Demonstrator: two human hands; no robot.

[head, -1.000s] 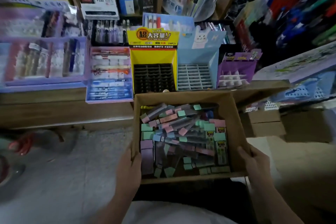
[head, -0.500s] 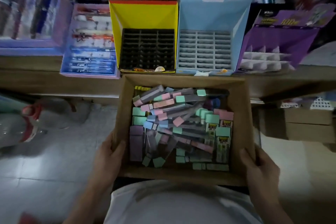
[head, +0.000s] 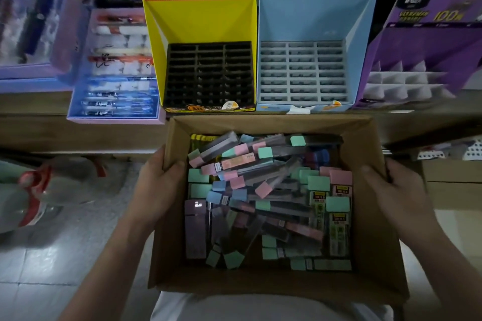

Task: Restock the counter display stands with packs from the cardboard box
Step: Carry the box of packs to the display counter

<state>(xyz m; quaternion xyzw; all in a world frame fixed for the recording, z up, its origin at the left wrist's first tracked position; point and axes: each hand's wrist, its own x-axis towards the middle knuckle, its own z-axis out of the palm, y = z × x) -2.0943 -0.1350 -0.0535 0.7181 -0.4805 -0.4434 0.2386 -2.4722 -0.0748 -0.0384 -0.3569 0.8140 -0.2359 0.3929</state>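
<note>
Firmly, the left hand (head: 156, 190) grips the left wall of the cardboard box (head: 375, 242), thumb hooked over the rim, while the right hand (head: 393, 198) clasps the right wall. Loose packs (head: 260, 190) with pastel caps lie heaped inside. Just beyond the box's far edge, on the tabletop (head: 34, 103), stand the yellow display stand (head: 198, 21) and the blue display stand (head: 313, 18).

- The yellow display stand (head: 200, 21) is showing "2B/0.5MM MPR-2086" along its top edge, with "24PCS" just beneath at the right and a row of white Chinese characters below.
- The purple display stand (head: 430, 41) is carrying a yellow "100"; its other lettering is blurring out.
</note>
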